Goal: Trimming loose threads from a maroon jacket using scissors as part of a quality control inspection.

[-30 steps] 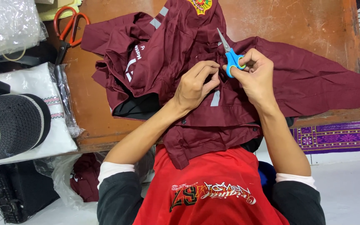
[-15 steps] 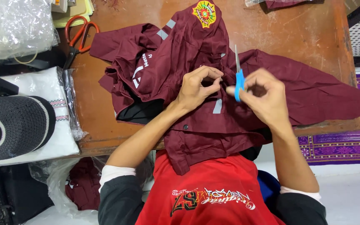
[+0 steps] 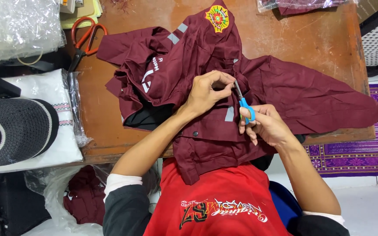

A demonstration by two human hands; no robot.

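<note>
Maroon jacket (image 3: 285, 87): spread over the wooden bench (image 3: 302, 35), bunched under both hands, its lower edge hanging off the near side toward the person's red shirt (image 3: 215, 192). Grey reflective strips on the cloth; one strip lies just below the left hand, between the two hands. Round embroidered patch (image 3: 217, 18), yellow, green and red, well above the left hand near the collar. White lettering sits left of the left hand.

Left hand (image 3: 206, 89): closed in a pinch on a fold of the jacket, fingertips beside the blade tips.

Right hand (image 3: 265, 124): closed around the blue handles of small scissors (image 3: 243, 102), blades pointing up toward the left hand's pinch.

Orange-handled scissors (image 3: 84, 37): on the bench, well to the upper left of the left hand.

Clear plastic bags (image 3: 18, 26): crumpled, far upper left.

White folded cloth in a clear wrapper (image 3: 44, 113): far left of the left hand, with a black knitted cap (image 3: 14, 131) resting on it.

Clear-wrapped maroon package (image 3: 302, 4): upper right edge, far above the right hand.
</note>
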